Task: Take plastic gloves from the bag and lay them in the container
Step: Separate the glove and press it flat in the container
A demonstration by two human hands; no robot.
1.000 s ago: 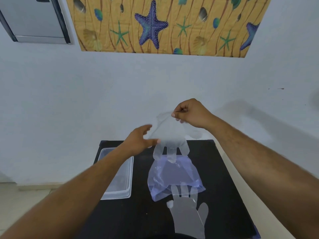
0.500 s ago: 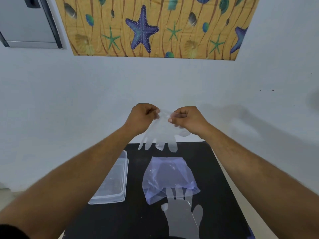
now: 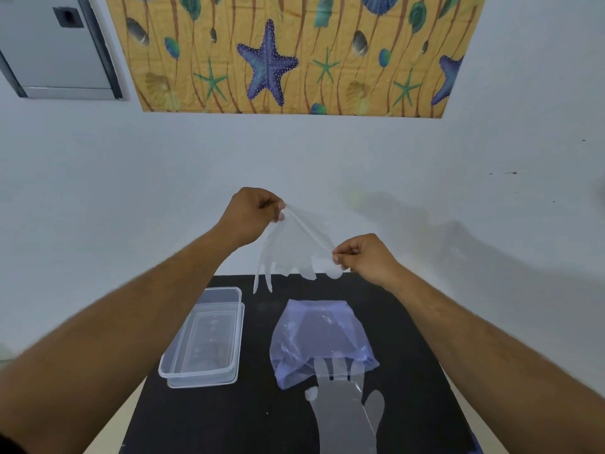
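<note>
A clear plastic glove [image 3: 288, 249] hangs in the air above the far edge of the black table, fingers pointing down. My left hand [image 3: 252, 213] pinches its upper left corner and my right hand [image 3: 363, 257] pinches the cuff lower on the right, so the cuff is stretched on a slant. Below lies a bluish plastic bag [image 3: 319, 339] on the table. A second clear glove [image 3: 347, 411] lies flat at the near edge, its fingertips over the bag's mouth. The clear rectangular container [image 3: 201, 376] stands to the left of the bag; I cannot tell if anything is in it.
The black table [image 3: 255, 417] is small, with its edges close to the container on the left and to the bag on the right. A white wall rises right behind it, with a starfish-patterned panel [image 3: 294, 54] and a grey cabinet [image 3: 49, 44] higher up.
Both hands have spread apart with the glove between them. The left hand has risen and the right hand has dropped to the right, pulling the cuff taut.
</note>
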